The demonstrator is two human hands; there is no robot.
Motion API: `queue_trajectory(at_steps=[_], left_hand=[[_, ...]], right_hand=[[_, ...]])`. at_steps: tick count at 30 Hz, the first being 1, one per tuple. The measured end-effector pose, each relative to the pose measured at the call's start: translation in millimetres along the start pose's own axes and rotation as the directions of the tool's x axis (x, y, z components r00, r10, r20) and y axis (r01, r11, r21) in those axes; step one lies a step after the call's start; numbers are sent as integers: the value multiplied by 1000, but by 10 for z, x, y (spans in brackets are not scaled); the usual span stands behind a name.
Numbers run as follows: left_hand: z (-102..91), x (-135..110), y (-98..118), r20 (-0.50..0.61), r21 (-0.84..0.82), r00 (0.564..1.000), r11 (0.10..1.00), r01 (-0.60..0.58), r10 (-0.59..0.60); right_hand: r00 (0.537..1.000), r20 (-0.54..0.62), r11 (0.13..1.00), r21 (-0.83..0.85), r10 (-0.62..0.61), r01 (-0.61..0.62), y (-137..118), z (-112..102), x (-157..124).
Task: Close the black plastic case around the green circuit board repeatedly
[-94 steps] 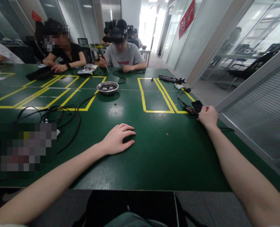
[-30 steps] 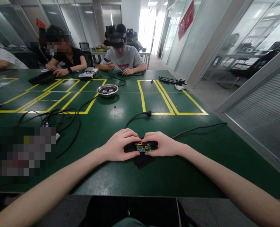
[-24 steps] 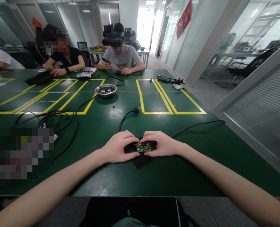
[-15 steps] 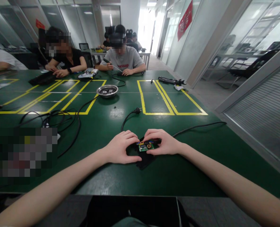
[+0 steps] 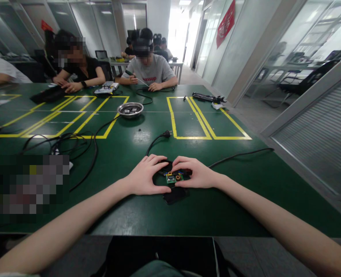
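Note:
A small green circuit board (image 5: pixel 170 179) with copper-wound ring coils and blue and yellow wires is between my hands. My right hand (image 5: pixel 197 174) has it between thumb and fingers, at its right end. From the left, my left hand (image 5: pixel 147 176) curves around it, thumb and fingers wide apart and nothing gripped between them. Just below the board, a flat black piece (image 5: pixel 175 195) lies on the green table (image 5: pixel 124 217). More black material shows behind the fingers, partly hidden.
A black power plug (image 5: pixel 167 134) on a cable lies beyond my hands. Farther off stands a metal bowl (image 5: pixel 130 110) with small metal parts. Tangled cables (image 5: pixel 72 144) and a blurred-out item (image 5: pixel 29 186) are at left. A co-worker (image 5: pixel 150 69) holds a screwdriver across the table.
The board has shifted slightly left with my right hand. My left fingers have risen a little, and the gap between thumb and fingers looks slightly wider.

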State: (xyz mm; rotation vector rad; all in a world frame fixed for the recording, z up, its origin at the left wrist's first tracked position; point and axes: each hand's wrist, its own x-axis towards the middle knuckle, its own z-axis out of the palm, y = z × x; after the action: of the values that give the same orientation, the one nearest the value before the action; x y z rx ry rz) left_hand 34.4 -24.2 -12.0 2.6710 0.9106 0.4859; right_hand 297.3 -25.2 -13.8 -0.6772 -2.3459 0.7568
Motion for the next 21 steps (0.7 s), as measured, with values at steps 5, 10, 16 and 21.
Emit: queue_trajectory(at_steps=[5, 10, 16, 21], left_hand=[[-22, -22, -30, 0, -25, 1000, 1000, 12, -12], [-54, -56, -61, -41, -65, 999, 998, -8, 5], [-36, -74, -81, -141, -90, 988, 995, 52, -64], [-25, -71, -86, -143, -118, 987, 991, 57, -74]], right_hand=[[1000, 12, 995, -101, 10, -9, 14, -26, -10], [999, -8, 982, -183, 33, -34, 50, -28, -21], [998, -39, 963, -262, 46, -54, 25, 41, -16], [998, -40, 953, -296, 58, -67, -4, 63, -23]])
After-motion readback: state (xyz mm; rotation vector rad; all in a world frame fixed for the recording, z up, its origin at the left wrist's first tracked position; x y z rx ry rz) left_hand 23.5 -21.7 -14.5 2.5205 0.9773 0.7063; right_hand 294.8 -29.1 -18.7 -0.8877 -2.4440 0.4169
